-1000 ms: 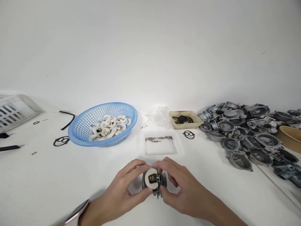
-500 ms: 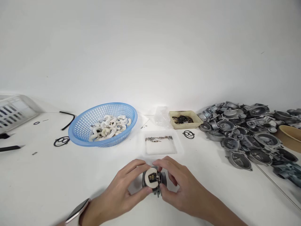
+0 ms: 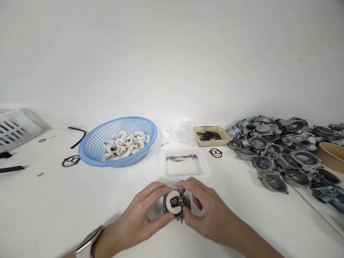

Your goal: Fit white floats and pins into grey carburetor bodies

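Note:
A grey metal carburetor body (image 3: pixel 187 202) sits on the white table between my two hands. On its top lies a white C-shaped float (image 3: pixel 170 205), with two brass jets showing in its opening. My left hand (image 3: pixel 146 211) grips the left side, thumb at the near edge and fingers at the far edge. My right hand (image 3: pixel 205 211) has its thumb and fingertips around the right side, by the float's hinge end. Whether a small pin sits under the right fingertips is hidden.
Beyond my hands stands a clear tray (image 3: pixel 184 166) of small metal pins. A blue basket (image 3: pixel 90 157) of white floats is at left, a cream tray (image 3: pixel 212 143) of black gaskets behind. Carburetor bodies (image 3: pixel 274 182) are heaped at right. Two knife blades (image 3: pixel 12 169) lie far left.
Both hands stay around the carburetor body. My right fingers and thumb have shifted very slightly at the hinge end; the rest looks the same.

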A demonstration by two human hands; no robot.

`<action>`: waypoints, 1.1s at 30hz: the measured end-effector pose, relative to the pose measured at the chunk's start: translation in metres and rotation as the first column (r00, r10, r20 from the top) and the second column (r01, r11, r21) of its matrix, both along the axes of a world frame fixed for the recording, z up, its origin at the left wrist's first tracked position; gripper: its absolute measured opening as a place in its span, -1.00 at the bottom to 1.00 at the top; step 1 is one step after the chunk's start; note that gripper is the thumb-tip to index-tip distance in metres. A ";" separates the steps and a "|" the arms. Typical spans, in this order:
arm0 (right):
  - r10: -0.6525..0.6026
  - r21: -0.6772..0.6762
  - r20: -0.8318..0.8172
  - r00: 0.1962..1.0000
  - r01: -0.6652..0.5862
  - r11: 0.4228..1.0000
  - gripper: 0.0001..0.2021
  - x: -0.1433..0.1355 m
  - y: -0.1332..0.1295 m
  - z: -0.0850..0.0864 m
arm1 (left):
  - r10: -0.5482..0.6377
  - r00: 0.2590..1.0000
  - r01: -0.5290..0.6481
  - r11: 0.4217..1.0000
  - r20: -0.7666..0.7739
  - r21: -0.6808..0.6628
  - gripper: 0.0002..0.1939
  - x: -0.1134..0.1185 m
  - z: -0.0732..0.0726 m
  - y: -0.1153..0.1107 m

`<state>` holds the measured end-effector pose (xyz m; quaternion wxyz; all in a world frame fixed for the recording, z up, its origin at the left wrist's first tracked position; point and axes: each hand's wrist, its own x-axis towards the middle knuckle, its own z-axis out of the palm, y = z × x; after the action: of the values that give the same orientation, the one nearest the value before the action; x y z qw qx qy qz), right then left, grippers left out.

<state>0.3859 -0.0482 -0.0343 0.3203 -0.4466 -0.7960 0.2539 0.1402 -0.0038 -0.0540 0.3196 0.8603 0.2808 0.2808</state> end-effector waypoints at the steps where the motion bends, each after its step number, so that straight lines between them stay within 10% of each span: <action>1: -0.003 0.003 0.002 1.000 0.003 1.000 -0.38 0.000 0.000 0.000 | -0.004 1.000 0.004 1.000 0.002 -0.001 -0.59 0.000 0.000 0.000; 33: 0.038 -0.028 -0.025 0.999 -0.039 0.999 -0.34 0.002 0.002 -0.002 | 0.002 1.000 -0.002 1.000 0.000 -0.018 -0.57 0.000 -0.004 0.001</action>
<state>0.3880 -0.0464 -0.0359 0.3188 -0.4325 -0.7968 0.2767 0.1406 -0.0026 -0.0579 0.3269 0.8571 0.2842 0.2788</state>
